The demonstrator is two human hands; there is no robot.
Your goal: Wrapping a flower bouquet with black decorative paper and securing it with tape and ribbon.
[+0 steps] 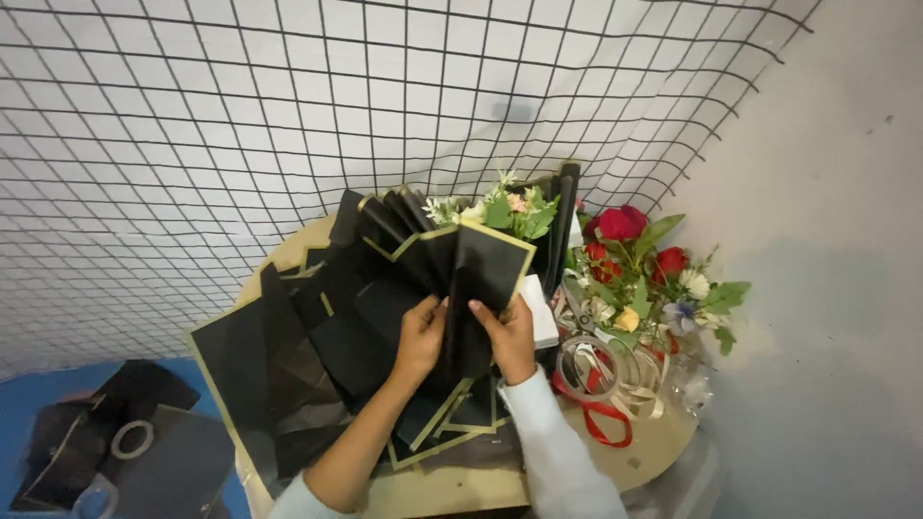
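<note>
My left hand (420, 337) and my right hand (507, 337) grip the gathered lower part of a bouquet wrapped in black paper with gold edges (481, 264). The folded sheets fan upward and small white and pink flowers with green leaves (508, 209) stick out at the top. The bundle is held over a round wooden table (461, 485). Loose black wrapping sheets (279, 356) lie spread under and to the left of my hands.
Red roses and mixed flowers (642, 274) stand at the table's right side. Coiled ribbon, beige and red (606, 380), lies beside them, with scissors (580, 309) nearby. A wire grid panel (288, 115) covers the wall behind. More black sheets and a tape roll (132, 439) lie on the blue floor.
</note>
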